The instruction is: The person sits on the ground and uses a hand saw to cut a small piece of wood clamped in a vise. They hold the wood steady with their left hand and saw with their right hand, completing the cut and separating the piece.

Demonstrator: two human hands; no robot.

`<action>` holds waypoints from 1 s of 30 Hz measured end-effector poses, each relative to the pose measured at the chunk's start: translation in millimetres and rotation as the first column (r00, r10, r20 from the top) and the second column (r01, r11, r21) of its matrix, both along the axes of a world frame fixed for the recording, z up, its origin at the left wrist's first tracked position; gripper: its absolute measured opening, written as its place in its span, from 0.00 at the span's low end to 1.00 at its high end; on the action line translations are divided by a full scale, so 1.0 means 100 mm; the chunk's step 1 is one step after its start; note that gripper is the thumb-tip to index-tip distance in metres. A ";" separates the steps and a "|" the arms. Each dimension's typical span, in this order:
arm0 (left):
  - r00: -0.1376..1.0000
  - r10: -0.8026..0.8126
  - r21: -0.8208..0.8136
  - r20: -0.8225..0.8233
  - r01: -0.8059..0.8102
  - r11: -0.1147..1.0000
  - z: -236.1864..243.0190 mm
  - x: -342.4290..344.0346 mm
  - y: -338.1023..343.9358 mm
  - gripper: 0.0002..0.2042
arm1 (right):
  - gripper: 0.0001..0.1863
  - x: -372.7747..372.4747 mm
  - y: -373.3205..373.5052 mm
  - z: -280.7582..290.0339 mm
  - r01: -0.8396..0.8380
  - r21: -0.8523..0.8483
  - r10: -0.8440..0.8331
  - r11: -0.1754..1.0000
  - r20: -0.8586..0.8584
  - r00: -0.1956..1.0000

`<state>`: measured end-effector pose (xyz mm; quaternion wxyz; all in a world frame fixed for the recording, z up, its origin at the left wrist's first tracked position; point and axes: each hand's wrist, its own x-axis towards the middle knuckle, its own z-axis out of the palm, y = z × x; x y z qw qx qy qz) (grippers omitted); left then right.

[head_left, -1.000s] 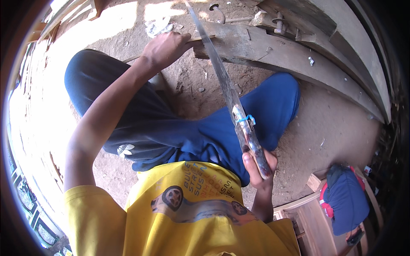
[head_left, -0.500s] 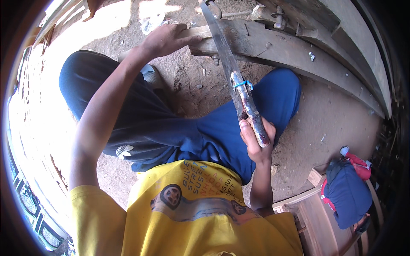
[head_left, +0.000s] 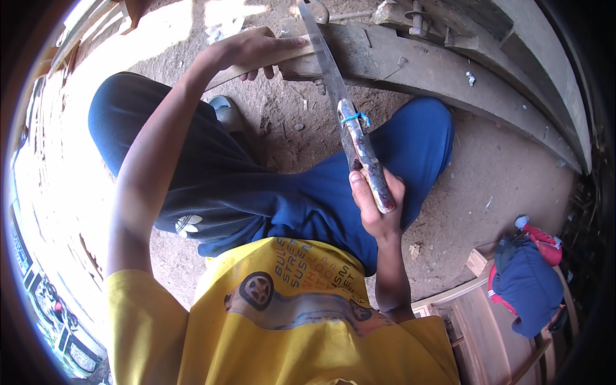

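My right hand (head_left: 380, 206) is closed around the worn, mottled handle of a handsaw (head_left: 326, 64). Blue cord is tied round the saw where handle meets blade. The long blade points away from me, and its far part crosses a pale wooden strip (head_left: 300, 51) beside the end of a thick grey beam (head_left: 410, 64). Left of the blade, my left hand (head_left: 256, 50) grips that strip, thumb along the top and fingertips showing below. The strip's other end sticks out under my wrist. Whether the teeth have cut into the wood is hidden.
Nails and a large bolt (head_left: 418, 20) stick out of the timbers at the far right. My bent legs (head_left: 410, 141) frame the dirt floor. At lower right, dark blue and red clothing (head_left: 527, 285) lies on a wooden frame (head_left: 478, 314). Crumpled plastic (head_left: 224, 31) lies beyond my left hand.
My left hand has turned, its fingertips now showing beneath the strip and its thumb on top. The saw handle and my right hand have shifted slightly left and away from me.
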<state>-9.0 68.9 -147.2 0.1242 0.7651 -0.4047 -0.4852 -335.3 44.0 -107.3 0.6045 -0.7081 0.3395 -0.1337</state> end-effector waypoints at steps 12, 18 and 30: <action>0.995 0.080 -0.045 0.051 -0.078 0.996 -0.02 -0.09 0.02 0.38 | 0.06 0.15 0.12 0.09 0.044 -0.033 -0.044 0.999 -0.013 0.999; 0.987 0.130 -0.050 0.096 -0.126 0.991 -0.19 -0.04 0.05 0.38 | 0.08 0.22 0.20 0.11 0.030 -0.110 -0.031 0.993 -0.004 1.000; 0.965 0.230 -0.137 0.129 -0.213 0.967 -0.26 -0.10 0.12 0.40 | 0.08 0.11 0.37 0.02 0.003 -0.147 0.000 0.989 0.022 1.000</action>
